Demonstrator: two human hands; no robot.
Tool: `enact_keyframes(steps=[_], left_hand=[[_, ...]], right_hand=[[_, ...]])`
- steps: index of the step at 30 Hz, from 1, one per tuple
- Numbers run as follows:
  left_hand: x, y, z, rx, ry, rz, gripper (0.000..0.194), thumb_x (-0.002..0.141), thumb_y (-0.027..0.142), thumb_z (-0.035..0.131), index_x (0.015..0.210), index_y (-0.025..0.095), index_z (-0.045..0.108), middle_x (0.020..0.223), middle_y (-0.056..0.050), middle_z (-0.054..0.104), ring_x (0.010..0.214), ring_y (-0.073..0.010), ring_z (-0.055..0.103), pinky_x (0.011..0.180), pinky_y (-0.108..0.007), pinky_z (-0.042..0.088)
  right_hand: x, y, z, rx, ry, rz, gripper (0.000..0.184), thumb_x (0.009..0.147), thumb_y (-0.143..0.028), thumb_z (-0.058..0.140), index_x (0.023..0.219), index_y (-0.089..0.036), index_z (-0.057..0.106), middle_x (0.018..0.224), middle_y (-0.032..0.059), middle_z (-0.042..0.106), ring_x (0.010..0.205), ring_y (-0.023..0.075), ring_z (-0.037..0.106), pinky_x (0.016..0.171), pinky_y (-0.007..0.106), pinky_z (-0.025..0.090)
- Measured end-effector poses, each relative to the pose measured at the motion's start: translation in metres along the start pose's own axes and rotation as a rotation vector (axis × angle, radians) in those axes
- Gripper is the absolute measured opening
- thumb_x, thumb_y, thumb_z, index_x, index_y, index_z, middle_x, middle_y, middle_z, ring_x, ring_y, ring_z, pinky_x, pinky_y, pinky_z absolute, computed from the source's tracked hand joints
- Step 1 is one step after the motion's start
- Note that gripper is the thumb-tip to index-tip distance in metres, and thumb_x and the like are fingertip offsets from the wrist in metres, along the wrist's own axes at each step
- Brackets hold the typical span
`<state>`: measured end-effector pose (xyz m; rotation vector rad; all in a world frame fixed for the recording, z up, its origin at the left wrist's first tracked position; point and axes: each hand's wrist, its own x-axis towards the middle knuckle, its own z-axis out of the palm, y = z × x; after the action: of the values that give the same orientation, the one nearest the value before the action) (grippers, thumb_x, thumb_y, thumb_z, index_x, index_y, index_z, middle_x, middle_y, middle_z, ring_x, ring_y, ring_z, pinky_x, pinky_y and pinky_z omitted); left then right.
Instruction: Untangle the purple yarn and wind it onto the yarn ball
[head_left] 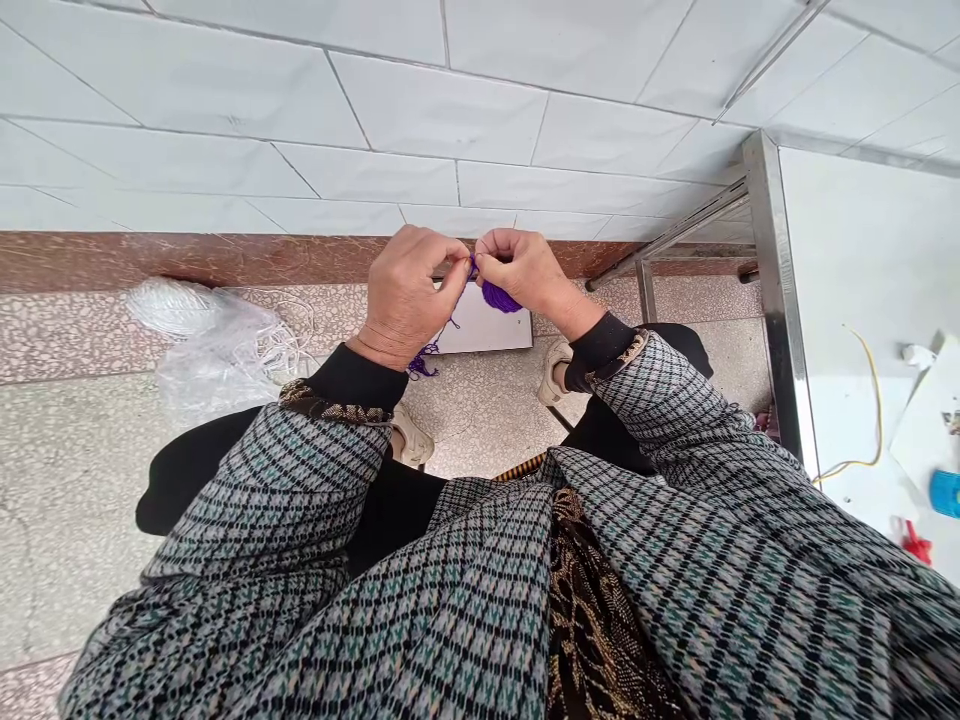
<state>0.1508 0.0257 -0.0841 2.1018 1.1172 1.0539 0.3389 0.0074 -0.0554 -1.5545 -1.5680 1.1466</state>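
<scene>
Both hands meet in front of me, fingertips nearly touching. My left hand (417, 290) pinches purple yarn (424, 362) between thumb and forefinger. A loose strand runs down below it and ends in a tangled tuft. Thumb and fingers of my right hand (525, 272) close on the same yarn at the meeting point. Under the right fingers hangs a purple yarn bundle (500, 298), partly covered by the hand. The fingers hide the exact spot where the strands come together.
A white box (487, 335) sits on the speckled floor below my hands. To the left lies white cord (171, 306) with a clear plastic bag (217, 360). A metal-framed white table (847, 300) stands at right, bearing a yellow wire (876, 400) and a blue roll (945, 492). Ahead rises a tiled wall (390, 175).
</scene>
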Motion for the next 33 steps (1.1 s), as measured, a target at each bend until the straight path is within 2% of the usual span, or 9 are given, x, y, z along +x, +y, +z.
enact_keyframes(steps=[3,9,14,20,22,28,33], left_hand=[[0.0,-0.003,0.002,0.013,-0.02,0.015,0.025,0.104,0.049,0.065,0.09,0.028,0.066,0.097,-0.007,0.077,0.101,-0.028,0.07,0.098,-0.055,0.058],[-0.003,-0.003,0.001,0.111,-0.005,0.086,0.012,0.104,0.03,0.062,0.096,0.028,0.07,0.102,-0.007,0.082,0.101,-0.0279,0.071,0.097,-0.05,0.059],[-0.004,-0.003,0.002,0.113,-0.01,0.095,0.012,0.104,0.025,0.063,0.098,0.028,0.072,0.104,-0.006,0.082,0.103,-0.0276,0.073,0.098,-0.048,0.06],[-0.004,-0.009,0.006,0.178,0.081,0.205,0.011,0.099,0.02,0.063,0.093,0.026,0.069,0.092,-0.004,0.079,0.09,-0.0232,0.069,0.084,-0.043,0.059],[-0.003,-0.01,0.007,0.186,0.056,0.174,0.01,0.097,0.019,0.064,0.09,0.026,0.065,0.088,-0.003,0.075,0.092,-0.0233,0.068,0.085,-0.043,0.059],[0.0,-0.002,0.002,0.125,-0.071,0.02,0.022,0.094,0.017,0.067,0.081,0.028,0.053,0.085,-0.005,0.066,0.107,-0.0287,0.07,0.104,-0.047,0.062],[0.002,0.002,0.0,0.134,-0.053,-0.007,0.023,0.086,0.011,0.066,0.079,0.027,0.053,0.083,-0.004,0.067,0.102,-0.0273,0.069,0.102,-0.046,0.063]], right_hand=[[0.0,0.001,0.001,0.023,0.002,-0.001,0.021,0.102,-0.016,0.068,0.083,-0.018,0.06,0.078,0.0,0.065,0.076,0.0128,0.058,0.078,0.025,0.055],[0.001,0.002,0.003,0.167,-0.016,0.018,0.027,0.102,-0.024,0.075,0.082,-0.019,0.059,0.078,0.001,0.069,0.076,0.0122,0.063,0.078,0.023,0.058],[0.002,0.002,0.006,0.258,-0.011,0.039,0.03,0.1,-0.028,0.078,0.078,-0.019,0.058,0.073,-0.0001,0.068,0.073,0.0119,0.063,0.079,0.023,0.059],[0.001,0.004,0.008,0.254,-0.006,0.044,0.028,0.1,-0.025,0.077,0.079,-0.019,0.058,0.071,-0.0015,0.066,0.073,0.0118,0.061,0.076,0.022,0.056],[0.001,0.003,0.007,0.239,-0.004,0.04,0.028,0.099,-0.023,0.076,0.079,-0.019,0.058,0.072,-0.0015,0.065,0.073,0.0115,0.059,0.074,0.021,0.054],[0.0,0.002,0.005,0.126,0.002,0.029,0.023,0.098,-0.013,0.068,0.077,-0.017,0.059,0.073,-0.0025,0.061,0.07,0.0098,0.05,0.07,0.021,0.047],[0.0,0.0,0.003,0.043,0.025,0.029,0.018,0.099,-0.014,0.068,0.082,-0.017,0.062,0.074,-0.0022,0.061,0.07,0.0108,0.05,0.071,0.023,0.049]])
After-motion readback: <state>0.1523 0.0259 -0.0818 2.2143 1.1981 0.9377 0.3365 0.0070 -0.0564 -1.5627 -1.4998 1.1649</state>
